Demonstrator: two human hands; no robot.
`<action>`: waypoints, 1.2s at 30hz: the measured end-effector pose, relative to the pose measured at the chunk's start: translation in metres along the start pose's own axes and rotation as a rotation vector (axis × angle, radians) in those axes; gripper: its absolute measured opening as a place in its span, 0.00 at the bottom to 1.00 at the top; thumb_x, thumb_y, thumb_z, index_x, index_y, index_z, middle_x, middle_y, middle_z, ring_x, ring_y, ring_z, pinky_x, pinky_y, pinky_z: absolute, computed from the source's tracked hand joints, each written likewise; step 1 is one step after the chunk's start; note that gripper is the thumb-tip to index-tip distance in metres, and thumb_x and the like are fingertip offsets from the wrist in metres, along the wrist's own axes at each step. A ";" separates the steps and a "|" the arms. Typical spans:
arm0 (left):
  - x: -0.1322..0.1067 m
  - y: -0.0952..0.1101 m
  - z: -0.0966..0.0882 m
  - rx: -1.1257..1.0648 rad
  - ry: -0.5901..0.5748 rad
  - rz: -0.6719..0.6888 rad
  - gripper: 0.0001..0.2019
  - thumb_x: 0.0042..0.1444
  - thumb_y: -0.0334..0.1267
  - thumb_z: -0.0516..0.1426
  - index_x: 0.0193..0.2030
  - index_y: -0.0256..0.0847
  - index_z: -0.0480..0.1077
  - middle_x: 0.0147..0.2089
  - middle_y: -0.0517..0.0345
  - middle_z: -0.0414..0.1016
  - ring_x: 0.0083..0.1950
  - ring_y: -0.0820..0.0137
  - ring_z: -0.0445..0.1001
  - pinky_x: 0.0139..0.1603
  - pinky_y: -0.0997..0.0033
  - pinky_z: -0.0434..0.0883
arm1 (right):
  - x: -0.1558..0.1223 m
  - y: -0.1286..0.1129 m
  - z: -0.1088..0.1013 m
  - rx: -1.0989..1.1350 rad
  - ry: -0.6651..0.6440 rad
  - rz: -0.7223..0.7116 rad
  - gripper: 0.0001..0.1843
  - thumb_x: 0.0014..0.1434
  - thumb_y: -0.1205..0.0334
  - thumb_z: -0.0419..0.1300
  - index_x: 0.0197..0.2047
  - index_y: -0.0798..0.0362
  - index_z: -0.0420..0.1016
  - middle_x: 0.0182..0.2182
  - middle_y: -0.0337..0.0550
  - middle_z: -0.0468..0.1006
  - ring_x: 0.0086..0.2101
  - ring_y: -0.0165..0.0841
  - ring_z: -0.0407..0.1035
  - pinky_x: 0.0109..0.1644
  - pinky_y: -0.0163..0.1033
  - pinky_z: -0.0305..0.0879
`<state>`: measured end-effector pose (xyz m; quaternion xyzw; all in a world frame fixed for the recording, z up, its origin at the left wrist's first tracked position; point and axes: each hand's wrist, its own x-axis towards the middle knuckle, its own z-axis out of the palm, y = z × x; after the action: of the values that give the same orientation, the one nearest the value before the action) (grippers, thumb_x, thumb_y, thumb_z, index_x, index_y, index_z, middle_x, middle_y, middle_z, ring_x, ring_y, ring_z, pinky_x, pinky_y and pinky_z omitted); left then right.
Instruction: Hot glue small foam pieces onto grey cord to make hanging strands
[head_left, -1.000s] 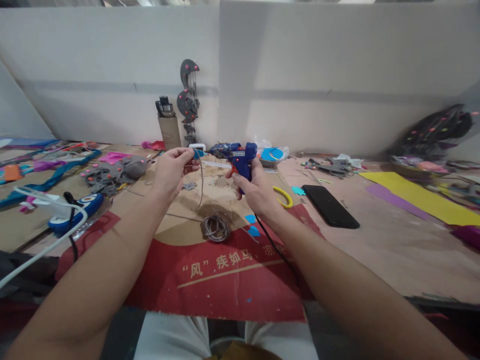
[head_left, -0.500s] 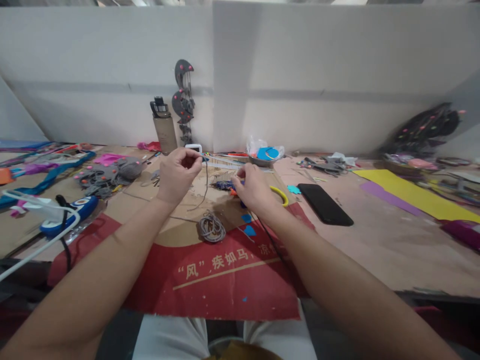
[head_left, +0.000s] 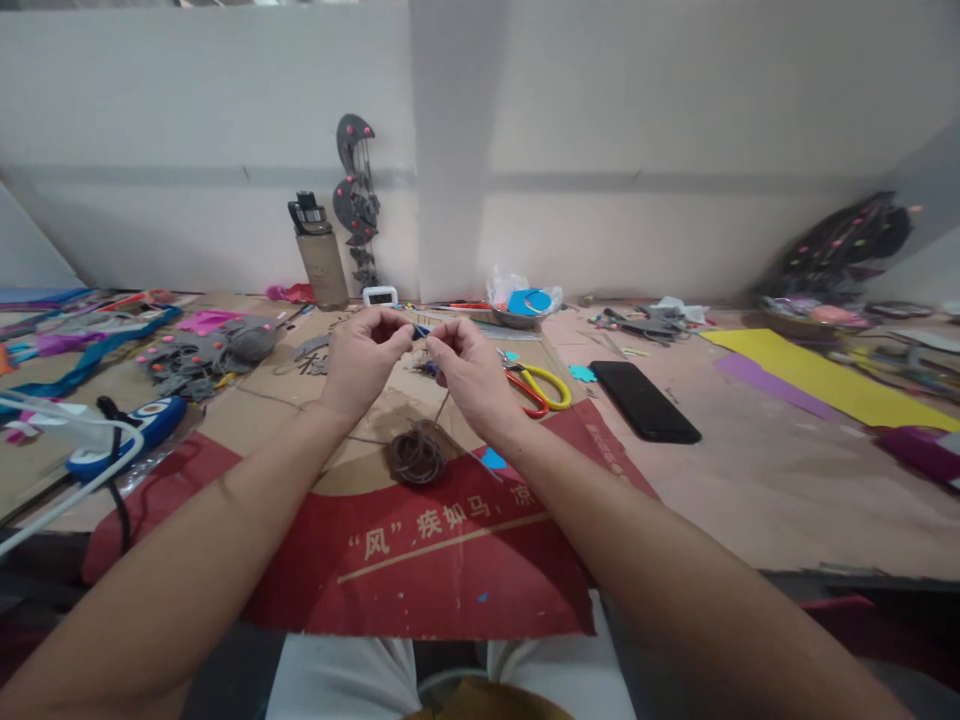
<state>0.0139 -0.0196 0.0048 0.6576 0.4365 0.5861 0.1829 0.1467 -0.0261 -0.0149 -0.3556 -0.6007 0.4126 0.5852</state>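
My left hand (head_left: 369, 358) and my right hand (head_left: 471, 378) are raised over the cardboard, their fingertips pinched and nearly meeting. A thin grey cord (head_left: 442, 406) hangs just below my right fingers. The short stretch between the fingertips is small and blurred. Under my hands lies a loose coil of grey cord (head_left: 417, 455), on the red printed part of the cardboard sheet (head_left: 450, 590). Scissors with one yellow and one red handle (head_left: 553, 387) rest beside my right wrist. A blue paper scrap (head_left: 493, 459) lies near the coil.
A black phone (head_left: 645, 402) lies on the right, with yellow sheet (head_left: 832, 375) beyond. At the back stand a bottle (head_left: 321, 262), a small white clock (head_left: 380, 296) and a bowl (head_left: 525, 312) with blue pieces. Grey felt pieces (head_left: 210, 355) and a blue power strip (head_left: 127, 440) are left.
My hands have come together, the right one moving left toward the left one. The scissors' red handle now shows beside my right wrist. The view has shifted slightly.
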 end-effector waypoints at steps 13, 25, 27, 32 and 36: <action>0.001 -0.003 0.007 -0.332 -0.051 -0.223 0.04 0.45 0.35 0.61 0.26 0.39 0.69 0.23 0.61 0.69 0.24 0.76 0.66 0.25 0.75 0.61 | 0.003 0.005 -0.007 -0.133 0.081 -0.036 0.07 0.54 0.58 0.58 0.32 0.53 0.68 0.25 0.34 0.68 0.26 0.25 0.60 0.31 0.34 0.58; 0.001 -0.004 0.006 -0.416 -0.103 -0.240 0.03 0.46 0.33 0.61 0.25 0.39 0.70 0.21 0.61 0.67 0.22 0.77 0.63 0.24 0.75 0.60 | 0.003 0.003 -0.009 -0.187 0.109 -0.038 0.07 0.54 0.58 0.58 0.30 0.52 0.65 0.25 0.35 0.68 0.27 0.27 0.62 0.31 0.34 0.59; 0.001 -0.003 0.006 -0.420 -0.102 -0.249 0.04 0.45 0.33 0.61 0.25 0.39 0.70 0.21 0.61 0.67 0.22 0.77 0.63 0.23 0.75 0.59 | 0.003 0.004 -0.009 -0.184 0.109 -0.047 0.07 0.54 0.58 0.58 0.30 0.52 0.64 0.25 0.35 0.67 0.27 0.26 0.61 0.31 0.34 0.59; 0.000 0.003 0.006 -0.433 -0.106 -0.297 0.04 0.44 0.34 0.61 0.25 0.38 0.69 0.21 0.61 0.66 0.22 0.77 0.63 0.24 0.75 0.59 | 0.004 0.005 -0.009 -0.154 0.114 -0.046 0.07 0.53 0.58 0.58 0.31 0.51 0.64 0.26 0.34 0.67 0.27 0.26 0.61 0.31 0.33 0.59; 0.000 0.004 0.005 -0.464 -0.121 -0.307 0.04 0.44 0.33 0.61 0.26 0.37 0.69 0.21 0.61 0.66 0.22 0.78 0.63 0.23 0.76 0.58 | 0.005 0.005 -0.009 -0.089 0.098 -0.033 0.08 0.52 0.58 0.58 0.34 0.52 0.67 0.25 0.34 0.68 0.27 0.25 0.61 0.30 0.33 0.59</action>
<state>0.0205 -0.0204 0.0067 0.5582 0.3735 0.5956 0.4406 0.1552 -0.0187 -0.0179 -0.3913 -0.5948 0.3579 0.6041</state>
